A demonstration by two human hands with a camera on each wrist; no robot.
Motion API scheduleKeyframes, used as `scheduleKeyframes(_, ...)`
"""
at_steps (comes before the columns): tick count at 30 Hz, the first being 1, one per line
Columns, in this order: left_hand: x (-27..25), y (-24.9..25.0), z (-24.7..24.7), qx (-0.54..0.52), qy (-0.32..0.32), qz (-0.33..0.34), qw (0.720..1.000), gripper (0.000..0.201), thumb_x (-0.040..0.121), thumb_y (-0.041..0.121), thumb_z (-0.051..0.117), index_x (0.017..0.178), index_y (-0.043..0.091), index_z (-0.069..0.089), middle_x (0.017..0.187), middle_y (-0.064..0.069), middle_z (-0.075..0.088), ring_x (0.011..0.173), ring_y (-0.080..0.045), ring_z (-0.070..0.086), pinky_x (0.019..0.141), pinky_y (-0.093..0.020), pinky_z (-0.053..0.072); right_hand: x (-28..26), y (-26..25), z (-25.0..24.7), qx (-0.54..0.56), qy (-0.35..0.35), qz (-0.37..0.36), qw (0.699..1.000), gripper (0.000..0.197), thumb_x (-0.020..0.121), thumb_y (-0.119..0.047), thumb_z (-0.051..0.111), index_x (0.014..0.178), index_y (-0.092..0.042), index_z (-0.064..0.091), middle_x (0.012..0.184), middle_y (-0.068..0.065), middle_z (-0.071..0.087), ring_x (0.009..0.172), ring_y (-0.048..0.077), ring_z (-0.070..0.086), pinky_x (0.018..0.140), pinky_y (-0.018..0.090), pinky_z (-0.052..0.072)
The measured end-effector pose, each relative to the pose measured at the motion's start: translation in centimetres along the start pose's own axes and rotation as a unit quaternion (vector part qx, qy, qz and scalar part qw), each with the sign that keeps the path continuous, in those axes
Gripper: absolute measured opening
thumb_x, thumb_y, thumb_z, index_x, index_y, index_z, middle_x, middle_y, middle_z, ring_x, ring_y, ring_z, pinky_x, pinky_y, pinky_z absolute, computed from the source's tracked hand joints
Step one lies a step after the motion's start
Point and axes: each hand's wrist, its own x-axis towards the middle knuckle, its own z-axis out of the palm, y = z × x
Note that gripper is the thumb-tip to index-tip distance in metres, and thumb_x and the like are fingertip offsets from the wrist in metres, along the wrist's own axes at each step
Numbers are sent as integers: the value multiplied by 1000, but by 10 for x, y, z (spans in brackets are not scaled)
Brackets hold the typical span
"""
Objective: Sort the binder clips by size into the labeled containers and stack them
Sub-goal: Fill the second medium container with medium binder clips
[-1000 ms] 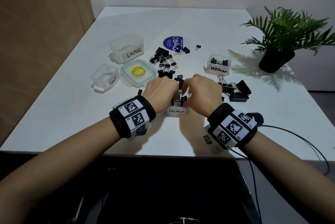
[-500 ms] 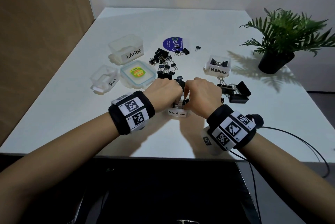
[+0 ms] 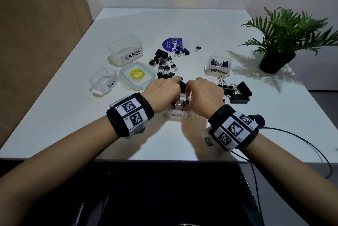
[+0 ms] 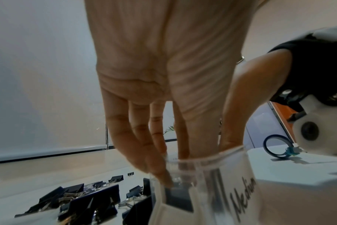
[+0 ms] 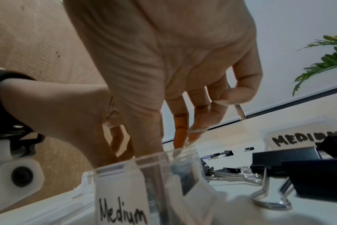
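Both hands work directly over the small clear plastic container labelled "Medium" point(image 3: 180, 114), which stands at the near centre of the white table point(image 3: 182, 24). The left hand point(image 3: 162, 91) reaches in from nine o'clock with fingers extended downward, its fingertips point(image 4: 164, 178) touching the black medium binder clips point(image 3: 180, 105) inside. The right hand point(image 3: 204, 92) enters from three o'clock, fingers loosely bent over the rim; whether it pinches a clip cannot be told. The clips stand upright, wire handles upward, equally near both hands. Unsorted black clips point(image 3: 164, 61) lie at twelve o'clock, larger ones point(image 3: 237, 92) at two o'clock. A potted green plant point(image 3: 285, 42) occupies the far right.
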Motion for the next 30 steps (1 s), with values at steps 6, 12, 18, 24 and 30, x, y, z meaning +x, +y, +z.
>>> scheduleKeyframes(6,1,-2,2,-21,7,-15,1000,8,74,21,72,83,23,72,99,0,48,82,-29,56,58,-32,29,1,2,-1,11,-4,1,1000,32,70,-30,76,99,-24,63,102,1,57,94,25,60,64,29,36)
scheduleKeyframes(12,1,-10,0,-51,-5,2,999,18,74,28,76,92,31,73,92,9,41,83,-17,49,58,-28,27,1,2,-4,24,-9,5,1000,33,67,-34,80,94,-26,63,101,-2,57,94,23,60,65,29,35)
scheduleKeyframes(18,-1,-28,-6,-96,7,23,995,21,76,45,74,95,36,73,83,14,51,75,-7,45,56,-26,28,1,5,-20,40,-8,2,999,42,60,-47,84,91,-28,62,98,-6,60,94,19,59,65,29,34)
scheduleKeyframes(24,7,-47,-30,-119,47,19,992,15,83,43,69,92,32,75,88,10,68,70,-7,55,59,-26,39,14,12,-48,53,-19,-1,998,39,64,-48,82,91,-28,62,93,-8,65,97,16,58,64,29,38)
scheduleKeyframes(30,36,-74,-52,-126,72,-8,989,16,85,39,69,96,30,75,81,7,67,64,-2,49,60,-26,36,52,16,-83,32,-61,-17,998,22,73,-41,78,89,-30,67,99,-5,66,98,19,60,75,31,45)
